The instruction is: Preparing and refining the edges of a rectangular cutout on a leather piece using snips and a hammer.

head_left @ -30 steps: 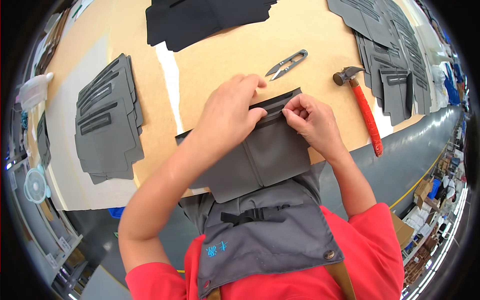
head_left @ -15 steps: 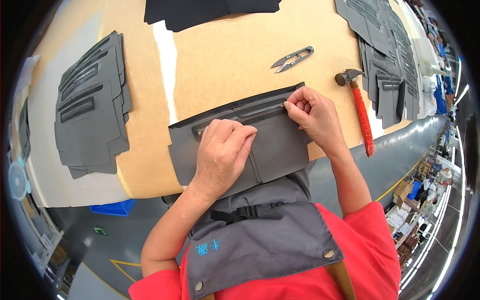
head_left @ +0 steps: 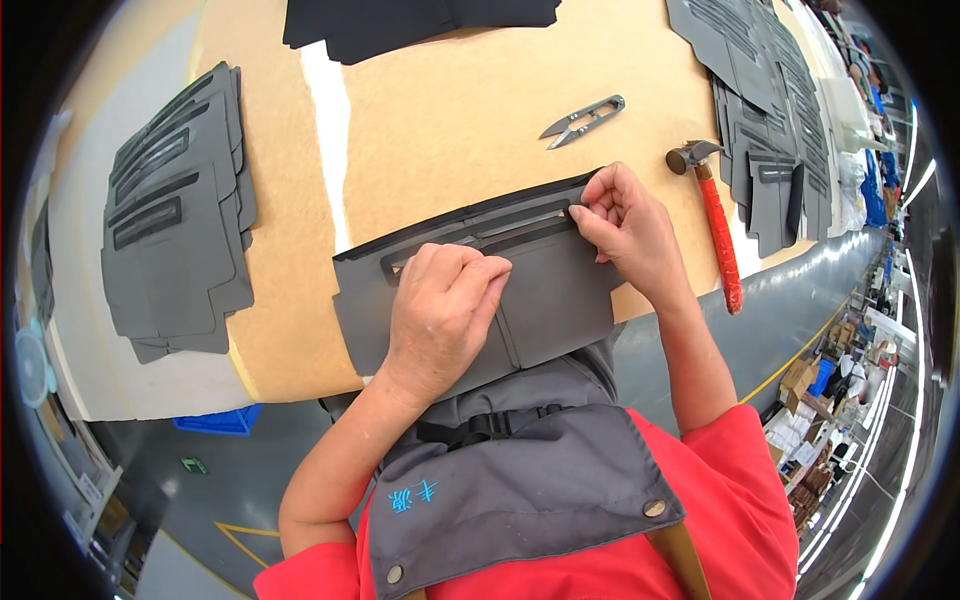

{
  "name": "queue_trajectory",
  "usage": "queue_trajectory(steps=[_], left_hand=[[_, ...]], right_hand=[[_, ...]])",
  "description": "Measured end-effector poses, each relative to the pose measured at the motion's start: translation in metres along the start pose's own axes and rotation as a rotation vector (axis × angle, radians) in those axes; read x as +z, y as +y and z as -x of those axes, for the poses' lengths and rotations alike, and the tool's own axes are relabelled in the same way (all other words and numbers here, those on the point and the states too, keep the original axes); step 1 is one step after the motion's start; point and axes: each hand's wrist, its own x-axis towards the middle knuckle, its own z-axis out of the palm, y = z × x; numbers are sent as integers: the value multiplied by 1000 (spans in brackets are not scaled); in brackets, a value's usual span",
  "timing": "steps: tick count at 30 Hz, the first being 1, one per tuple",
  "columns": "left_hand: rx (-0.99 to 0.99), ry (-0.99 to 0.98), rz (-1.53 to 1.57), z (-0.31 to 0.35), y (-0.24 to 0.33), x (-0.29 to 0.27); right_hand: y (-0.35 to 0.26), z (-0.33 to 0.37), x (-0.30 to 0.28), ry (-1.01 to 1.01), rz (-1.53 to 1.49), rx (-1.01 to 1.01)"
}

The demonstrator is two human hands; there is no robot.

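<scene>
A grey fabric panel (head_left: 560,290) with a long slot near its top edge lies on the tan table (head_left: 450,130), hanging over the near edge. My left hand (head_left: 440,310) presses flat on the panel's middle, fingertips at the slot. My right hand (head_left: 625,225) pinches the panel's upper right corner at the end of the slot. Both hands touch the same piece.
A stack of grey cut panels (head_left: 175,220) lies at the left, more grey panels (head_left: 760,110) at the right, black pieces (head_left: 400,20) at the far edge. Thread snips (head_left: 583,117) and a red-handled hammer (head_left: 715,225) lie right of the panel. A blue bin (head_left: 215,420) sits on the floor.
My left hand slid left from the upper right of the panel to its middle and flattened. The panel now lies spread wider along the table edge. My right hand stays at the slot's right end.
</scene>
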Motion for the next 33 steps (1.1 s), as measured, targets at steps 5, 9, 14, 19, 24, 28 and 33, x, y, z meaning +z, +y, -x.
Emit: queue_trajectory(steps=[5,9,14,19,24,28,33], left_hand=[[-5,-12,-17,0,1,-1],[-6,-6,-20,0,1,0],[-23,-20,-68,4,-1,-6],[-135,76,-98,8,1,-44],[-316,154,-311,28,-22,-88],[-780,47,624,16,-21,-101],[-932,-185,696,-24,-10,-87]], right_hand=[[-1,-2,-1,-53,-243,92],[1,-1,-3,-40,-156,74],[-1,-8,-3,-66,-201,18],[-31,-26,35,105,143,-812],[-47,-38,45,-287,278,-713],[-49,-37,34,-527,29,-386],[-19,-63,18,-448,-262,-391]])
